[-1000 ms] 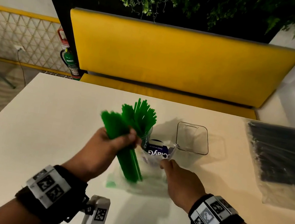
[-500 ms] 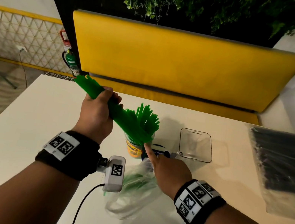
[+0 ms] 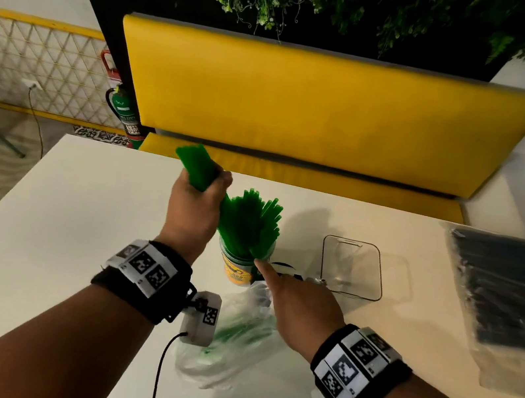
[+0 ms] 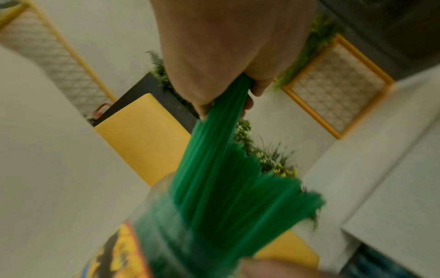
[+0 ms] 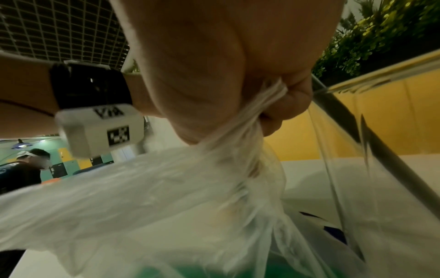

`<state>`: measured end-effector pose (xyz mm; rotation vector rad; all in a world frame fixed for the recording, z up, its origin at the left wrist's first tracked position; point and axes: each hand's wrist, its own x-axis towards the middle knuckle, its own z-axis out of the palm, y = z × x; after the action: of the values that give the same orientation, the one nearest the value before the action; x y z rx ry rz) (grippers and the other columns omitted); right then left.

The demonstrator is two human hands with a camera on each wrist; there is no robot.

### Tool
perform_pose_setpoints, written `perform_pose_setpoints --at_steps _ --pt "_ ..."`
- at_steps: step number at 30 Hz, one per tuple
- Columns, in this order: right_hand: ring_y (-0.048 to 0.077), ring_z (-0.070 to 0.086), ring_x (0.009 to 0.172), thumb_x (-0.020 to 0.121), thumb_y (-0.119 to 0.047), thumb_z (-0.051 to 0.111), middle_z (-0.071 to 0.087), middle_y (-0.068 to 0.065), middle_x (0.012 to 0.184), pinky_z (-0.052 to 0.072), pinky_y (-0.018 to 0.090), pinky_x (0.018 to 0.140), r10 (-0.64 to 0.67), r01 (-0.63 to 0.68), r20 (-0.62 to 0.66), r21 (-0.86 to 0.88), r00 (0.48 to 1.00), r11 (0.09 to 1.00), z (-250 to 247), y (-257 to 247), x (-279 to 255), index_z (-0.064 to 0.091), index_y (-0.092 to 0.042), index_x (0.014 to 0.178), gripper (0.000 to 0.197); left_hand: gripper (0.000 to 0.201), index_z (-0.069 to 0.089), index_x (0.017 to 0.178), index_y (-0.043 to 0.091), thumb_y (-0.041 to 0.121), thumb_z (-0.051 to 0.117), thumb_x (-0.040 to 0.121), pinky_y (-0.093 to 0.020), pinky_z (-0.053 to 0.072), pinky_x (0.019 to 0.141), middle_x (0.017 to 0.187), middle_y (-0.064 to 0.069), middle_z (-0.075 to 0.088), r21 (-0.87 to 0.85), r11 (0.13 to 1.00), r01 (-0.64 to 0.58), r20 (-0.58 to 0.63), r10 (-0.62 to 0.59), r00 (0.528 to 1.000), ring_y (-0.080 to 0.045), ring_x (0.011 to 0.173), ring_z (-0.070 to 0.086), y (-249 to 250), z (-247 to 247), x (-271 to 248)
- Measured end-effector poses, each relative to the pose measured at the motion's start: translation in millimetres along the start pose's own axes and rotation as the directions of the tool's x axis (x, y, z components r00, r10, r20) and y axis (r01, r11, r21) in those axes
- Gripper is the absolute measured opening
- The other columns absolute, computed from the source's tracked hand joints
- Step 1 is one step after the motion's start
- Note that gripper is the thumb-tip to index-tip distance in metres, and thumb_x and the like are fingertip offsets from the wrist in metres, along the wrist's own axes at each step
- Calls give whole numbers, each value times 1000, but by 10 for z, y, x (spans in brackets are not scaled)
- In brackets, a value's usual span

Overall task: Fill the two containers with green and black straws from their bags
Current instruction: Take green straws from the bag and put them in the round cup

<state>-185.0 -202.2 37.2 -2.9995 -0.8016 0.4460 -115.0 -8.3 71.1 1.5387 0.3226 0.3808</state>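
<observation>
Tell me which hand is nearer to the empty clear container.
Right. The right hand is just left of the clear container, holding the bag. The left hand is farther left, beyond the straw cup.

**Greens, yellows and blacks on a cream table**

We see bright green straws point(image 3: 243, 220) standing in a clear jar point(image 3: 239, 266) whose label is yellow with black lettering. The table point(image 3: 60, 217) under it is plain cream. Our left hand point(image 3: 195, 208) grips a bundle of the same green. The plastic bag point(image 3: 230, 339) is a milky, see-through white with green showing faintly inside. The second container point(image 3: 350, 269) is colourless and clear, with a thin dark rim. At the right we find black straws point(image 3: 509, 292) in a clear wrapper. Both wristbands are black, carrying white tags with black square patterns. The bench cushion point(image 3: 321, 111) behind is solid yellow, below green foliage.
</observation>
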Motion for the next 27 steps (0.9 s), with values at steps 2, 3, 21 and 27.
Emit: perform_pose_setpoints --at_steps 2,3,21,27 --pt "29 64 86 87 -2 47 65 4 107 49 37 67 8 -8 3 14 1000 1000 -26 -10 2 0 -34 153 87 10 63 91 17 19 72 89 -27 52 70 84 -1 69 179 984 -2 95 -15 995 -6 72 66 -146 25 -55" --pt "29 64 87 87 -2 48 65 3 109 50 37 68 14 -15 9 29 1000 999 -37 -10 2 2 -35 153 87 12 63 92 21 22 74 88 -27 54 73 91 -4 70 272 962 -17 163 -29 986 -7 79 68 -222 23 -68" --pt "28 65 93 90 -8 47 66 1 115 53 39 74 44 -44 1 90 999 995 -82 -44 -23 5 -38 152 81 54 42 143 29 47 43 93 -55 42 107 160 -6 31 626 257 -737 714 192 673 -35 143 34 -188 -17 -184" --pt "29 65 93 91 -9 45 67 2 113 54 40 79 49 -51 17 119 999 992 -84 -48 -25 3 -39 153 81 56 31 150 34 53 40 98 -55 30 116 165 -1 20 692 162 -704 700 87 708 -29 152 16 -167 40 -240"
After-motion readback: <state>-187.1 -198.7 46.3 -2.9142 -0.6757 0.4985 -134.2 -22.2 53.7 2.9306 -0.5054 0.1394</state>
